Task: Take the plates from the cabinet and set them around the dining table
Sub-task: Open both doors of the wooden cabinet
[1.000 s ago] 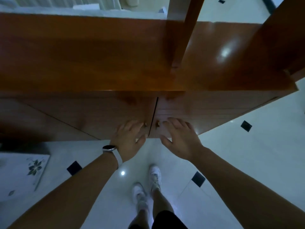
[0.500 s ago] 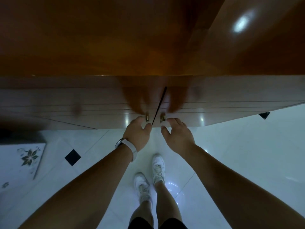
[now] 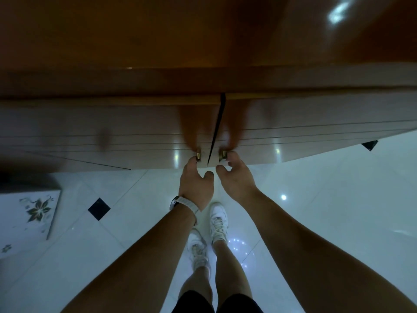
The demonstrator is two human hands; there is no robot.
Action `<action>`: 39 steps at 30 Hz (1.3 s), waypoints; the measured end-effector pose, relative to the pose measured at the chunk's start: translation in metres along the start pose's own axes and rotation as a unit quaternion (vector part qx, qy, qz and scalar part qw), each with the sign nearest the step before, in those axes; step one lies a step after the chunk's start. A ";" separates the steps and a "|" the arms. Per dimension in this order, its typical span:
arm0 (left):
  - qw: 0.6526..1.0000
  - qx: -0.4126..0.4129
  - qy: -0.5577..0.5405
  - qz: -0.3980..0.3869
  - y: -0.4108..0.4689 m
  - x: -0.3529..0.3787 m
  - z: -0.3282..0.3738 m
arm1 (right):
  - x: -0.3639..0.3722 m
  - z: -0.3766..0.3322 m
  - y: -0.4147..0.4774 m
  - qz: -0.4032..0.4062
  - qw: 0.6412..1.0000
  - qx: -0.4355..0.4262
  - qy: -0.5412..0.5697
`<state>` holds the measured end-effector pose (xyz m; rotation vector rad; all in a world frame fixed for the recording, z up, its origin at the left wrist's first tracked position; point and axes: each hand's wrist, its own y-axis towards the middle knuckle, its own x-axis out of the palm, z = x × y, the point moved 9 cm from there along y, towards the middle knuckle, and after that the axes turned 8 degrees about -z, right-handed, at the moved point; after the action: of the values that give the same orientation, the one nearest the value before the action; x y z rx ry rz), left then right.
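A glossy brown wooden cabinet (image 3: 135,41) fills the top of the view. Its two doors meet at a dark, narrow gap (image 3: 215,132). Each door has a small brass knob, the left knob (image 3: 198,156) and the right knob (image 3: 223,154). My left hand (image 3: 195,186), with a white watch at the wrist, pinches the left knob. My right hand (image 3: 235,177) has its fingers curled around the right knob. No plates are visible; the inside of the cabinet is hidden.
White tiled floor with small black diamond insets (image 3: 99,209) lies below. A white box with a flower print (image 3: 29,220) stands at the left beside the cabinet. My legs and white shoes (image 3: 217,220) are directly under my hands.
Both hands have closed from flat on the doors onto the two knobs. My head has dipped closer, and the gap between the doors looks slightly wider.
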<state>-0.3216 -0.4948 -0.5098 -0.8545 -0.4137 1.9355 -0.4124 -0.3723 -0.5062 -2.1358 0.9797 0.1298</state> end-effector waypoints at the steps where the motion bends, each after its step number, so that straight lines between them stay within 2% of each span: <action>1: 1.000 0.009 0.005 -0.001 -0.001 -0.001 -0.001 | 0.002 0.002 -0.003 -0.001 1.000 -0.001 -0.001; 12: 0.999 0.037 0.026 -0.027 -0.040 0.001 -0.047 | 0.015 0.040 -0.050 0.025 0.999 -0.006 -0.041; 19: 0.994 0.066 0.082 -0.032 -0.082 -0.013 -0.085 | 0.015 0.063 -0.092 0.047 0.998 -0.005 -0.042; 24: 0.996 0.044 0.065 -0.052 -0.102 -0.021 -0.109 | 0.013 0.084 -0.119 0.055 0.996 0.021 -0.061; 34: 0.995 0.067 0.063 0.033 -0.123 -0.038 -0.129 | 0.000 0.115 -0.160 0.166 0.982 0.065 -0.060; 39: 0.992 0.019 0.098 0.079 -0.131 -0.052 -0.145 | -0.008 0.128 -0.170 0.207 0.972 0.036 -0.101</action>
<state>-0.1194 -0.4841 -0.5121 -1.0694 -0.1968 1.9734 -0.2747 -0.2099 -0.4899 -1.7854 1.2713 0.4978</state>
